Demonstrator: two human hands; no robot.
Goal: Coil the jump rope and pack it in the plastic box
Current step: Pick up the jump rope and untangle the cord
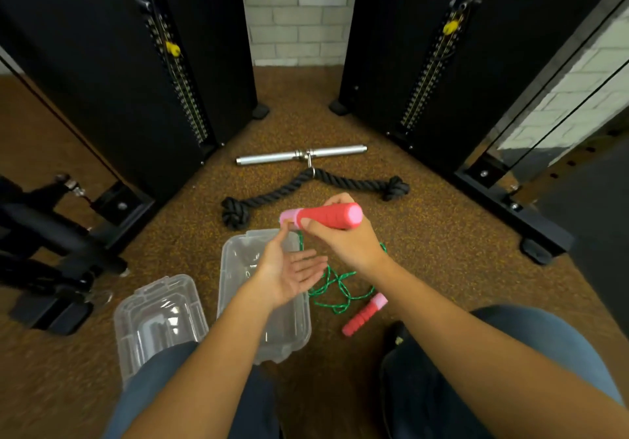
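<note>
My right hand (pixel 343 239) is shut on one red and pink jump rope handle (pixel 323 215), held level above the floor. The green rope (pixel 335 285) hangs from that handle's left end and lies in loose loops on the floor. It leads to the second red handle (pixel 364 316), which lies on the floor right of the clear plastic box (pixel 296 329). My left hand (pixel 289 268) is palm up above the open box, fingers spread, thumb tip touching the pink end of the held handle.
The clear lid (pixel 160 316) lies left of the box. A black knotted rope attachment (pixel 316 188) and a steel bar (pixel 303 155) lie farther ahead. Black machine columns (pixel 136 98) stand left and right. My knees are at the bottom.
</note>
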